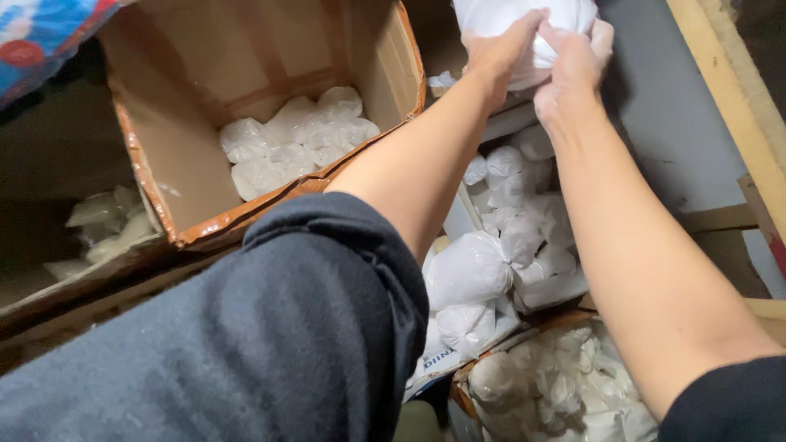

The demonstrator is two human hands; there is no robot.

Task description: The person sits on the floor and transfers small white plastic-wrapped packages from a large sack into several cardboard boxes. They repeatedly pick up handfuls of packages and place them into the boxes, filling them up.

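Both my hands are raised at the top of the view, gripping one white plastic bag of powder (499,18). My left hand (498,51) clasps its lower left side. My right hand (571,69) pinches the bag's right side, fingers closed on the plastic. My dark sleeves fill the bottom of the frame. Below my arms lie several more tied white bags (471,268) in a pile.
An open cardboard box (192,221) at the left holds several clear bags of white powder (295,139). Another box (491,348) of white bags sits at the bottom right. A wooden frame (737,90) runs along the right. More bags (102,221) lie at far left.
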